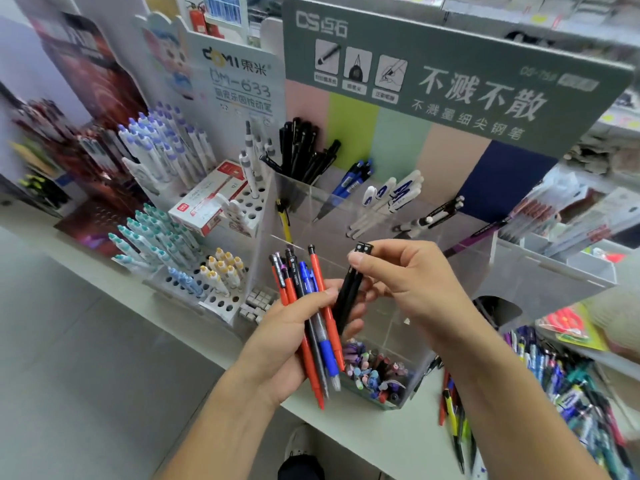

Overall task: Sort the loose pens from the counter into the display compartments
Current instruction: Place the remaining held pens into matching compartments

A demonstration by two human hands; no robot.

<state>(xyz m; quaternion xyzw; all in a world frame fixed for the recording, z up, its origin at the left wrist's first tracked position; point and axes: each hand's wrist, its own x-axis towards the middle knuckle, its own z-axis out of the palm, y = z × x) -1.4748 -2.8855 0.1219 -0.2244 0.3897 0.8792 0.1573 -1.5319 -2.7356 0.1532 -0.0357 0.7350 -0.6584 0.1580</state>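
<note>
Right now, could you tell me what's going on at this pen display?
A person is sorting pens at a shop counter. The left hand grips a mixed bundle of pens, red, blue, black and grey. The right hand pinches two black pens, drawn out of the bundle, in front of the clear display compartments. One back compartment already holds black pens. More loose pens lie on the counter to the right.
</note>
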